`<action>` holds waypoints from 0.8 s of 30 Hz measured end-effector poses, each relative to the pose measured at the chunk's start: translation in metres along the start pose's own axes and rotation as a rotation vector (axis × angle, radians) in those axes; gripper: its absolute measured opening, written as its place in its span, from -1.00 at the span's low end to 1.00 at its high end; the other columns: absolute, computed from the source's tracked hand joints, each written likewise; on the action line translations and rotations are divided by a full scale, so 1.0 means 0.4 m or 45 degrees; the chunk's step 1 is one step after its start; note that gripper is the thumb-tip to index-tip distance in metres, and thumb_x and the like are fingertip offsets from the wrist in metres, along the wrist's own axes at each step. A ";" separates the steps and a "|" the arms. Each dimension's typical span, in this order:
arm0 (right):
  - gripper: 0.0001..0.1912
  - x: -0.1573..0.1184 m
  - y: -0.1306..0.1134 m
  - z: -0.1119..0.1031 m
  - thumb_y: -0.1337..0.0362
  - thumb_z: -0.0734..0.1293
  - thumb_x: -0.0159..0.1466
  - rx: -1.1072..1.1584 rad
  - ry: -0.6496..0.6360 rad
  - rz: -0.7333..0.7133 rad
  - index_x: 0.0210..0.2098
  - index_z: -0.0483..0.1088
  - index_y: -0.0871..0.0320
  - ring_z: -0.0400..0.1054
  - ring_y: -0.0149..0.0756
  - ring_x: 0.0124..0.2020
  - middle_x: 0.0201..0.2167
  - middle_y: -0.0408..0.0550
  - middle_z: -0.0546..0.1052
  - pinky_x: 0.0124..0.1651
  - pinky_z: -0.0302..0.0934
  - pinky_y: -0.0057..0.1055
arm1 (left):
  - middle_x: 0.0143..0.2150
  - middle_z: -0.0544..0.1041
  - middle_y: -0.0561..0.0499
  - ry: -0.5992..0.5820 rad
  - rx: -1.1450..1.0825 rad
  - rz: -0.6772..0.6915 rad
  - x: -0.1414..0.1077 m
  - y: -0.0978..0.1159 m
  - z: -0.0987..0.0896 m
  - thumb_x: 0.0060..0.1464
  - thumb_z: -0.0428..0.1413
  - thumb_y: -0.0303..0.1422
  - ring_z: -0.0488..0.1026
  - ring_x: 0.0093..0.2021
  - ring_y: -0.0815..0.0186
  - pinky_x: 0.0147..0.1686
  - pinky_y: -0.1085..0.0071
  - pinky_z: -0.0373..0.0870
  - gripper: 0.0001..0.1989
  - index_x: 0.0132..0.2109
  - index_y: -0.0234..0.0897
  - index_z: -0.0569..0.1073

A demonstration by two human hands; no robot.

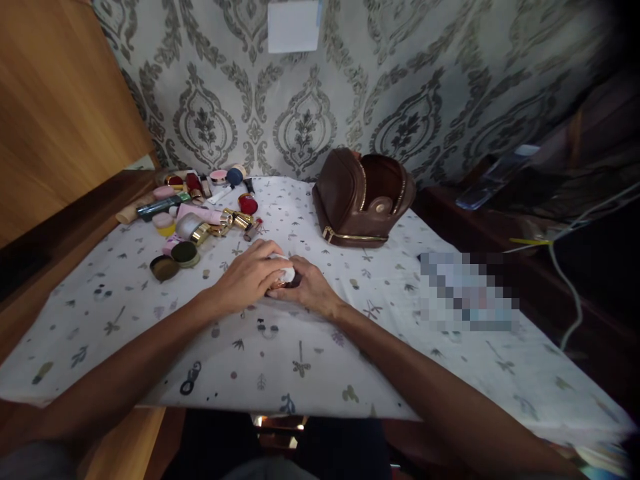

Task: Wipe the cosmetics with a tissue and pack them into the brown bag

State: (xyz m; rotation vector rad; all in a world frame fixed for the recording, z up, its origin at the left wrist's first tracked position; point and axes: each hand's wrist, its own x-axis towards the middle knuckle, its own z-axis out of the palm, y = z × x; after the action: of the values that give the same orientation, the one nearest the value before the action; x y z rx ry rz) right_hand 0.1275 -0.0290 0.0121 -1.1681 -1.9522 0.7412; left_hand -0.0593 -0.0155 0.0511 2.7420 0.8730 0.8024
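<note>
In the middle of the table, my two hands meet around a small round cosmetic container (279, 285) with a shiny copper-coloured edge. My right hand (315, 290) grips it from the right, thumb along the near side. The curled fingers of my left hand (253, 275) press a soft-looking white piece (287, 274), perhaps a wipe, against the container. Fingers cover most of both, so the container's exact kind is hidden. Beyond my hands to the right, a brown makeup bag (345, 200) stands with its zipped top open.
Several cosmetics lie at the back left, among them a pink tube (203, 214), a frosted jar (190, 227), a red compact (247, 203) and a dark-lidded jar (185, 253). A blurred-out flat item (467, 291) lies right. A patterned white cloth (310, 360) covers the table.
</note>
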 end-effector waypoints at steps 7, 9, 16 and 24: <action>-0.57 -0.004 -0.008 -0.002 0.10 0.56 0.05 0.103 -0.035 0.048 -0.14 0.52 0.12 0.32 -0.23 -0.23 -0.28 -0.09 0.46 -0.18 0.21 -0.31 | -0.21 0.48 -0.02 -0.123 -0.110 -0.180 0.009 -0.029 -0.064 0.24 -0.03 -0.41 0.45 -0.20 0.19 -0.18 0.32 0.35 -0.73 -0.17 -0.18 0.58; -0.54 -0.004 -0.006 0.000 0.11 0.56 0.04 0.124 -0.032 0.065 -0.09 0.52 0.11 0.33 -0.23 -0.22 -0.26 -0.08 0.46 -0.17 0.22 -0.31 | -0.26 0.49 0.00 -0.179 -0.101 -0.217 0.010 -0.029 -0.085 0.21 -0.01 -0.42 0.44 -0.24 0.20 -0.21 0.33 0.32 -0.76 -0.21 -0.18 0.57; -0.50 -0.004 0.006 0.009 0.08 0.56 0.05 0.119 -0.025 0.051 -0.05 0.51 0.11 0.35 -0.25 -0.26 -0.27 -0.08 0.45 -0.18 0.27 -0.31 | -0.39 0.40 0.06 -0.468 -0.002 -0.217 0.009 0.006 -0.140 0.20 0.05 -0.34 0.34 -0.35 0.28 -0.36 0.42 0.17 -0.85 -0.34 -0.24 0.42; -0.42 -0.006 0.003 0.000 0.13 0.49 0.17 0.042 -0.063 -0.148 0.17 0.39 0.03 0.34 -0.14 -0.09 -0.15 -0.03 0.42 0.00 0.28 -0.18 | -0.37 0.38 0.07 -0.435 -0.030 -0.112 0.010 0.025 -0.132 0.20 0.05 -0.40 0.35 -0.37 0.33 -0.34 0.44 0.17 -0.84 -0.35 -0.25 0.45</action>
State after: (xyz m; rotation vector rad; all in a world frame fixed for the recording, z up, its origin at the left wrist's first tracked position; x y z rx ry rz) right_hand 0.1288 -0.0305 0.0104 -1.0163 -2.0221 0.7444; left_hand -0.0801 -0.0222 0.1004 2.6832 0.8934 0.3113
